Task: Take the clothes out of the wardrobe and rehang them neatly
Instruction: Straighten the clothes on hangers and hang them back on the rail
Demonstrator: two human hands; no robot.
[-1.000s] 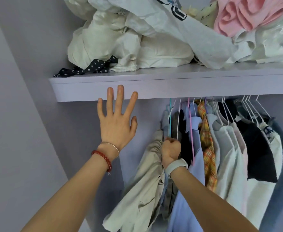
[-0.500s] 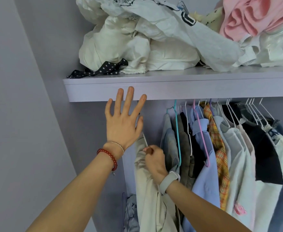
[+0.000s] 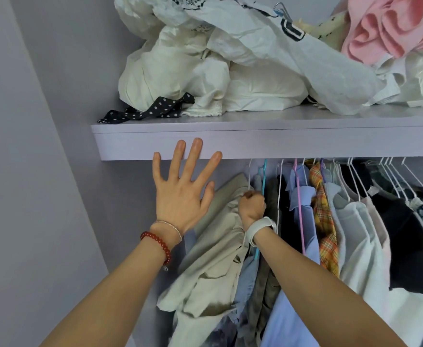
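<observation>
A beige garment (image 3: pixel 213 266) on a white wire hanger hangs at the left end of a row of clothes under the lilac shelf (image 3: pixel 255 144). My right hand (image 3: pixel 251 207) is closed in a fist on the top of that garment, near its hanger, with a white watch on the wrist. My left hand (image 3: pixel 184 194) is spread open, fingertips against the shelf's front edge, holding nothing. To the right hang a light blue shirt (image 3: pixel 303 214), an orange plaid shirt (image 3: pixel 324 221), white tops (image 3: pixel 358 234) and a black garment (image 3: pixel 405 236).
The shelf carries a heap of cream and white bags (image 3: pixel 205 71), a black polka-dot ribbon (image 3: pixel 150 110) and pink fabric (image 3: pixel 390 28). The lilac side wall (image 3: pixel 30 171) of the wardrobe stands close at the left.
My right hand, gripping the beige garment, swung left and then back right and up toward the rail. My left hand stayed spread against the shelf edge.
</observation>
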